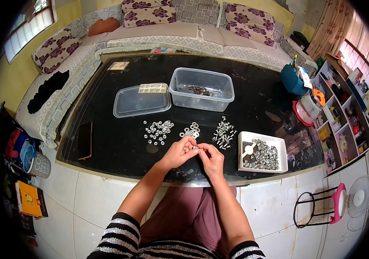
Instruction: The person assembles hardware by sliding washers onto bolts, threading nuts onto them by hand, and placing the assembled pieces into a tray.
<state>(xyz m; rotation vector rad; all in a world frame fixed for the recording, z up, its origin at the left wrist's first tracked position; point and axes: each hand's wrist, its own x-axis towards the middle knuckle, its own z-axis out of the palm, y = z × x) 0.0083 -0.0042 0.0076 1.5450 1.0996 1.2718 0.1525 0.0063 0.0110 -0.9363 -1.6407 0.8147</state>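
Indoors | bolts (224, 134) on black table (119, 138) — glossy | sofa (158, 33) behind | tiled floor (91, 194)

A small, silvery metal fastener (195, 147), shiny where it shows, is held up above the tabletop (119, 134), close to the middle of its near edge. It is partly covered, its exact type and tilt too small to tell.

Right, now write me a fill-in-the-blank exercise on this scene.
The left hand and right hand meet at a small part made of ____.
The washers lie ____ the two other loose piles.
The tub stands open, its ____ lying beside it.
The phone lies to the ____ of the tub.
Missing words: metal; between; lid; left.
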